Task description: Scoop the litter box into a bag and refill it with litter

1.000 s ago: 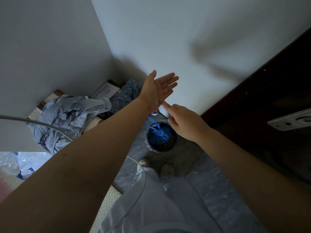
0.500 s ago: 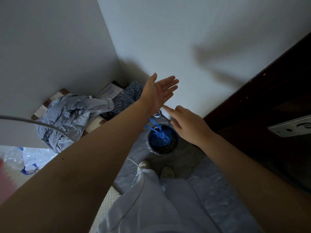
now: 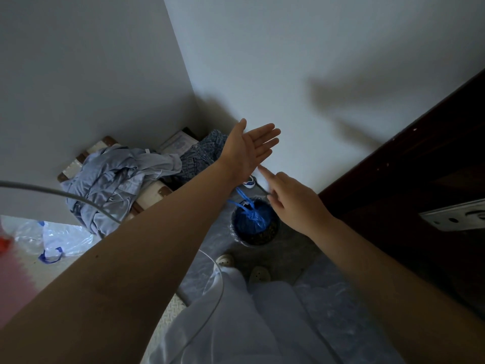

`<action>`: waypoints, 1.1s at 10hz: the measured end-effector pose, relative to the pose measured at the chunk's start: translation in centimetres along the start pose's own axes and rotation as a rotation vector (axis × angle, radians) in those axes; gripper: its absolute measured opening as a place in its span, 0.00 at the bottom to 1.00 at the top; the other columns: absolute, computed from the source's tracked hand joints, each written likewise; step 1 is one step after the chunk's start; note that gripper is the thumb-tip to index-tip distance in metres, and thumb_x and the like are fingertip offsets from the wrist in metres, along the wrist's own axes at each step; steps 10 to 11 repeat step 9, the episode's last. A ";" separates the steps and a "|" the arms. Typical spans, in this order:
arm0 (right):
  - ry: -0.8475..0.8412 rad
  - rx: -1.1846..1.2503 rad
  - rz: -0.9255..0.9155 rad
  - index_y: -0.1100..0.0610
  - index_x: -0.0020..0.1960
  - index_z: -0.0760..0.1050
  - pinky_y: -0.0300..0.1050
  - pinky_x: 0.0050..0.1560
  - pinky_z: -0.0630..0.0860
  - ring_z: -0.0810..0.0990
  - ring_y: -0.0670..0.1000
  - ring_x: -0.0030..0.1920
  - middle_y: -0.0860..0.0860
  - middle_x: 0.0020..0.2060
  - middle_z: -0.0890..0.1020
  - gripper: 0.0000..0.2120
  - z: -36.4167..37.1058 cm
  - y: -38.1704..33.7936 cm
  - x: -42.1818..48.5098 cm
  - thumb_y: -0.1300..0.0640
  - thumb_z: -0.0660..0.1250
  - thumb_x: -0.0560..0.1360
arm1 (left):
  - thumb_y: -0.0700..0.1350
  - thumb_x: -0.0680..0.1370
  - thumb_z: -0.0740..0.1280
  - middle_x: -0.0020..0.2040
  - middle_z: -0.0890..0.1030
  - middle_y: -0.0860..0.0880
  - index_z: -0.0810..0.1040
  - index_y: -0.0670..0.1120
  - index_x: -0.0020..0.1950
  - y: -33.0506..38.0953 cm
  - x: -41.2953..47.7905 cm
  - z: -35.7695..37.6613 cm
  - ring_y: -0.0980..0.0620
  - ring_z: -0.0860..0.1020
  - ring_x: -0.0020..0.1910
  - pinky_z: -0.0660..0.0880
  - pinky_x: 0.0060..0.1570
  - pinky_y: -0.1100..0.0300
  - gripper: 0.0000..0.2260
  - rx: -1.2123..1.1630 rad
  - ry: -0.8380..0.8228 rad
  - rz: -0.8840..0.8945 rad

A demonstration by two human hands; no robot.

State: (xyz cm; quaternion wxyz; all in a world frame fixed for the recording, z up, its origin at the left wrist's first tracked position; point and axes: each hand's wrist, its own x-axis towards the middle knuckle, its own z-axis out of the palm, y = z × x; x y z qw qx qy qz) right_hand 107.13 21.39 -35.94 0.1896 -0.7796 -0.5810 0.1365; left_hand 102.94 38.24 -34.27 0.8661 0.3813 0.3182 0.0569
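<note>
A heap of pale blue clothes [image 3: 115,179] lies on a low, brown-edged bench [image 3: 154,197] in the corner, left of centre, with a patterned dark blue garment [image 3: 202,151] just beside it. A grey cable [image 3: 52,191] arcs across the left side. A dark wooden door [image 3: 420,166] with a metal plate [image 3: 456,215] fills the right edge.

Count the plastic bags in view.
2. A knotted blue plastic bag sits in the round dark bin at centre. A crumpled translucent plastic bag with blue handles lies on the pale floor at far left. The heap of blue-grey clothes may hide more.
</note>
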 end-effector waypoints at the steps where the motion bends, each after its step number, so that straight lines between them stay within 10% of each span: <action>1: 0.112 0.038 0.005 0.55 0.76 0.57 0.35 0.36 0.67 0.72 0.43 0.38 0.49 0.44 0.75 0.30 -0.8 -0.2 1.4 0.58 0.64 0.77 | 0.58 0.82 0.44 0.65 0.77 0.43 0.72 0.39 0.67 -0.5 0.1 0.5 0.46 0.73 0.66 0.63 0.70 0.50 0.29 -0.023 -0.001 -0.012; 4: -0.105 -0.018 -0.037 0.53 0.74 0.61 0.31 0.36 0.61 0.73 0.44 0.40 0.47 0.46 0.73 0.26 -0.2 1.3 0.0 0.57 0.63 0.78 | 0.58 0.82 0.45 0.63 0.78 0.46 0.73 0.42 0.66 -0.7 -0.2 -0.2 0.49 0.75 0.63 0.68 0.65 0.54 0.27 0.013 0.022 -0.012; 7: 0.151 -0.002 0.243 0.55 0.67 0.72 0.43 0.51 0.74 0.76 0.51 0.58 0.51 0.57 0.77 0.18 -2.4 -2.0 1.9 0.56 0.62 0.78 | 0.53 0.83 0.49 0.63 0.78 0.48 0.74 0.43 0.65 1.5 -2.5 -1.4 0.51 0.76 0.60 0.68 0.60 0.56 0.21 0.368 0.027 -0.015; 11: 0.316 0.000 0.480 0.57 0.74 0.63 0.45 0.70 0.62 0.63 0.52 0.72 0.52 0.72 0.67 0.24 -3.7 -7.6 1.4 0.52 0.60 0.80 | 0.50 0.82 0.58 0.66 0.75 0.49 0.73 0.44 0.68 5.1 -5.7 -2.7 0.50 0.73 0.64 0.68 0.61 0.55 0.17 0.747 -0.084 0.098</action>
